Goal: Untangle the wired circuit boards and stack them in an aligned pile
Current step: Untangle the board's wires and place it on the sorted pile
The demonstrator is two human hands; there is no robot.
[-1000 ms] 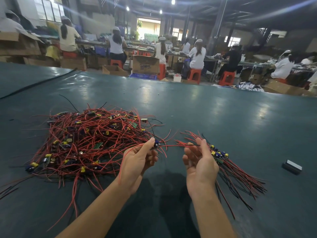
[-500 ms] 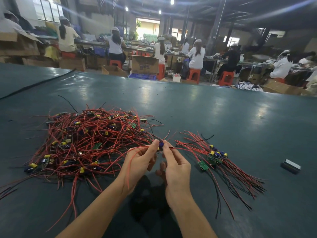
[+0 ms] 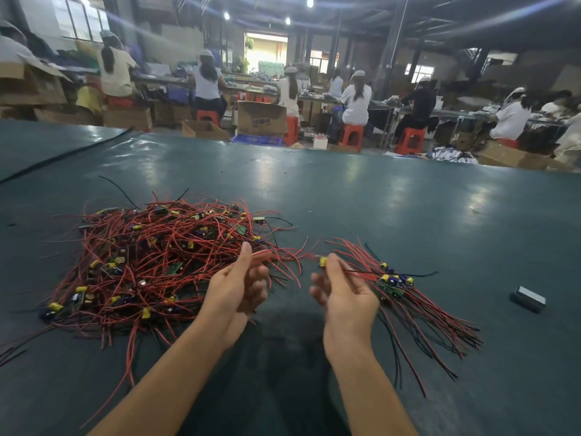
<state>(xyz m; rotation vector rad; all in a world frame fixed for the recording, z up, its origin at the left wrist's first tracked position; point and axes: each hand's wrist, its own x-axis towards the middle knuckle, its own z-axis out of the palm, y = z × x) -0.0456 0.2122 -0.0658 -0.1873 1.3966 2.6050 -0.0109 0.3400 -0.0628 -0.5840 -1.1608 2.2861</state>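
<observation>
Half a second ago the hands met over the small board; now they have drawn apart. The right hand pinches it between thumb and fingertips, just at 9 o'clock of the sorted pile. The left hand pinches a red wire at the 3 o'clock edge of the tangled heap on the green table
</observation>
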